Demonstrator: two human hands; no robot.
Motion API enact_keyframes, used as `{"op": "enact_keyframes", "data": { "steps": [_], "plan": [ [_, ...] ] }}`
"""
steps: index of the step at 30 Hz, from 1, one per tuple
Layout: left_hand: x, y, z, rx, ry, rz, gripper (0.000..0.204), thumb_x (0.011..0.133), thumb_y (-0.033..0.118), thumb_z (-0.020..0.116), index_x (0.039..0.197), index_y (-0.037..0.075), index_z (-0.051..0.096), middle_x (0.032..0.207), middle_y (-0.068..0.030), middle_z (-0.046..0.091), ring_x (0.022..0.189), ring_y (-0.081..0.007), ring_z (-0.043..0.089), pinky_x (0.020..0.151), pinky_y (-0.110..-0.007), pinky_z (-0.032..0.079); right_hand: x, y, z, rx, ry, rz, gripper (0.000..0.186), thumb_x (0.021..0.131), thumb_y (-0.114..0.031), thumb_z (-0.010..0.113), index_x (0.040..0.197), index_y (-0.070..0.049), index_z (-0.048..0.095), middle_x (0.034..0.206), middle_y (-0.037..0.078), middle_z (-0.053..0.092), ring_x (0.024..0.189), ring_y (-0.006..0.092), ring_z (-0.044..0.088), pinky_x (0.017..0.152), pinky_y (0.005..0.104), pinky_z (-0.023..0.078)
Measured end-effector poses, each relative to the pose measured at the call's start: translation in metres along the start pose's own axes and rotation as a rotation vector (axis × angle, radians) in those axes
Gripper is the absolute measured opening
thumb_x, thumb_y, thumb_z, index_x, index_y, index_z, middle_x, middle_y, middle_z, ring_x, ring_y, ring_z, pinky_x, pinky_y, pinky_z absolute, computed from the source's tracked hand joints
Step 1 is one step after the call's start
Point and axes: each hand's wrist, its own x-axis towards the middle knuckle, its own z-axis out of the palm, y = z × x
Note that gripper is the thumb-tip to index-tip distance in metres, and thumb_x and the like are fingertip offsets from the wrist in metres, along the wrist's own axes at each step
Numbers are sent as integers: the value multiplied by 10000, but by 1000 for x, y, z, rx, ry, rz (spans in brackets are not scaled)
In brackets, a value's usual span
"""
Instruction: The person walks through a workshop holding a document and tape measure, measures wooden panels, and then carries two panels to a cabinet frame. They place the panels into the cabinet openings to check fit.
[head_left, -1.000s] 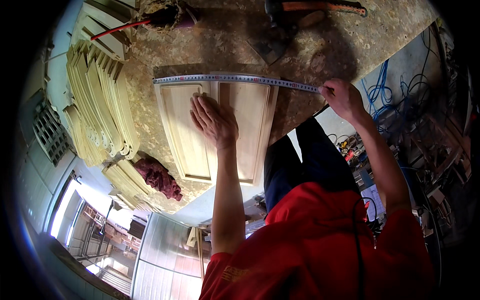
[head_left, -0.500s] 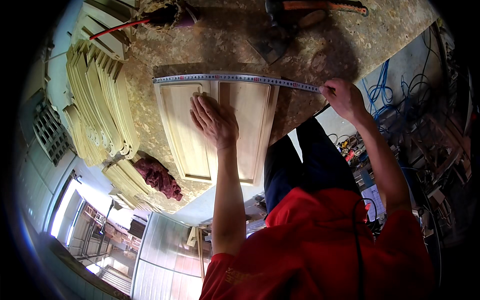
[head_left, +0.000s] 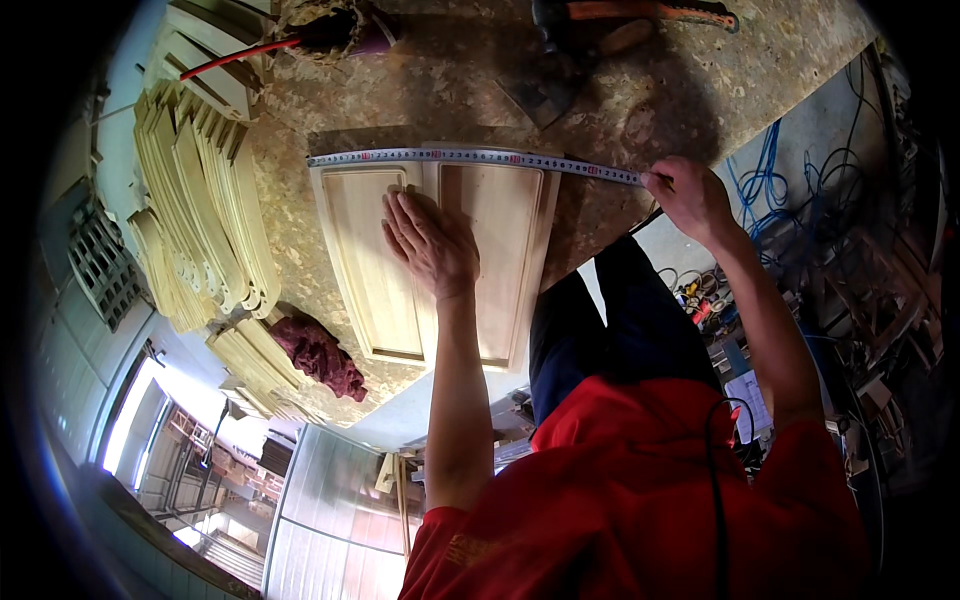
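A pale wooden panel [head_left: 495, 260] with two recessed fields lies on a speckled workbench [head_left: 780, 50], its lower edge by the bench edge. A white measuring tape [head_left: 470, 155] stretches across the panel's top end and on past its right side. My left hand [head_left: 430, 240] lies flat on the panel, fingers extended, just below the tape. My right hand [head_left: 688, 195], closed, pinches the tape's right end near the bench edge.
Stacks of pale wooden slats [head_left: 195, 200] lie left, with a dark red cloth [head_left: 315, 355] below them. A hammer [head_left: 650, 15], a dark flat piece [head_left: 530, 100] and a red rod [head_left: 235, 58] lie toward the back. Blue cables [head_left: 760, 180] lie beyond the bench edge at right.
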Motion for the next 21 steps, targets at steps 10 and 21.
{"op": "enact_keyframes", "data": {
  "steps": [10, 21],
  "plan": [
    [1, 0, 0, -7, 11, 5, 703, 1029, 285, 526, 1595, -34, 258, 1622, -219, 362, 1513, -383, 349, 1240, -545, 243, 1, 1, 1, 3, 10, -5, 278, 985, -302, 628, 911, -47, 708, 858, 197, 678, 843, 418, 673, 718, 490, 528],
    [0, 0, 1, -12, 8, -3, 691, 1030, 283, 515, 1592, -37, 270, 1622, -225, 361, 1512, -388, 351, 1238, -546, 243, 2, 3, 2, -4, 5, -10, 288, 992, -308, 621, 908, -45, 707, 869, 195, 675, 846, 416, 670, 713, 488, 521]
  ]
}}
